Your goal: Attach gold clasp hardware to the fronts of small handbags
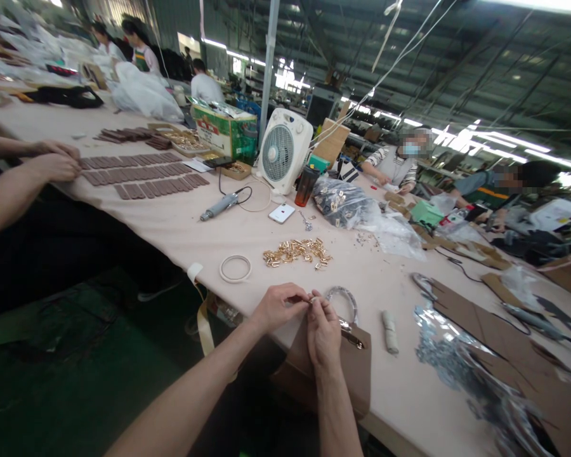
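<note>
Small metal fitting (313, 299) sits pinched between the fingertips of our left hand (278, 308) and right hand (322, 333), both held narrow, just above a flat brown leather-like panel (356, 374) lying on the pale worktable (171, 235). We see red lettering on the green cardboard carton (223, 132) farther along, too small to read.

The left hand (280, 307) and right hand (321, 333) pinch a small gold fitting (313, 300) above a brown leather panel (356, 368).

The left hand (278, 308) and right hand (322, 333) are bare, with dark clothing (247, 419) below.
</note>
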`<state>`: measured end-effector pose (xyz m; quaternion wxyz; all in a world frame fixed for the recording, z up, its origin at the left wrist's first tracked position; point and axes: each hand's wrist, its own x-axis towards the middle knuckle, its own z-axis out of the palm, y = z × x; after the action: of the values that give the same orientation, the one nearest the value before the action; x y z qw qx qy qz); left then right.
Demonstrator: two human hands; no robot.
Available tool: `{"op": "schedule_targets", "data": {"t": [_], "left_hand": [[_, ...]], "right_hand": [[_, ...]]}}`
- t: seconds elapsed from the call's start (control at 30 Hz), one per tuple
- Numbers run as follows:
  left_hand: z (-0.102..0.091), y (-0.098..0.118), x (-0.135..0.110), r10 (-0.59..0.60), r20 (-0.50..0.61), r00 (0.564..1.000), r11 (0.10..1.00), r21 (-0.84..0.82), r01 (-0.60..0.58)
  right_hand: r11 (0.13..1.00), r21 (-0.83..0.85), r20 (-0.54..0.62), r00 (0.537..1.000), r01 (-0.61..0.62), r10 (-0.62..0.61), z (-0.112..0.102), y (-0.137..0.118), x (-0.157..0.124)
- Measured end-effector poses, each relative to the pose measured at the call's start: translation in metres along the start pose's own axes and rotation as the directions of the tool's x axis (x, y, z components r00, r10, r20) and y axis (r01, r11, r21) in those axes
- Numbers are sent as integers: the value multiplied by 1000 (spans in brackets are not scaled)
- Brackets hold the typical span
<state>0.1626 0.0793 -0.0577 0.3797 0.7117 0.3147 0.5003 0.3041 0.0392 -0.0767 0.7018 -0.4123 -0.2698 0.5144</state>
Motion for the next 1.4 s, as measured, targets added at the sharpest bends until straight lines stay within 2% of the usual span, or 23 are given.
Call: {"op": "schedule_targets", "data": {"t": [0.23,0.57,0.77,0.87,0.97,1.07,1.13,1.27,1.4], "left_hand": [[-1,1,1,2,14,1000,1000,0,-2],[-1,-6,0,-17,-22,1000,999,-48,16],[-1,-7,2,-65,-9,998,996,-58,64],[0,-11,2,-142,-32,989,983,-123,137],[2,-14,3,-193,-28,981,967,-177,185],[3,-15,4,-198,10,980,957,-213,196],[2,-16,5,-197,31,980,949,-245,198],[2,-21,5,-231,80,970,911,-332,245],[-1,-26,6,-297,149,943,823,-460,332]], "right_hand": [[1000,-23,10,1000,-10,10,1,-3,0],[998,-23,46,998,-53,54,4,-4,1],[996,-23,111,990,-85,87,4,-7,1],[999,-47,69,997,-25,28,3,-7,-4],[952,-280,-8,992,119,-127,-2,-13,-8],[789,-538,97,951,298,-293,-5,-25,-8],[721,-586,188,928,370,-323,-5,-32,-6],[717,-573,265,917,398,-297,-5,-35,-2],[682,-581,301,896,444,-327,-9,-29,0]]}}
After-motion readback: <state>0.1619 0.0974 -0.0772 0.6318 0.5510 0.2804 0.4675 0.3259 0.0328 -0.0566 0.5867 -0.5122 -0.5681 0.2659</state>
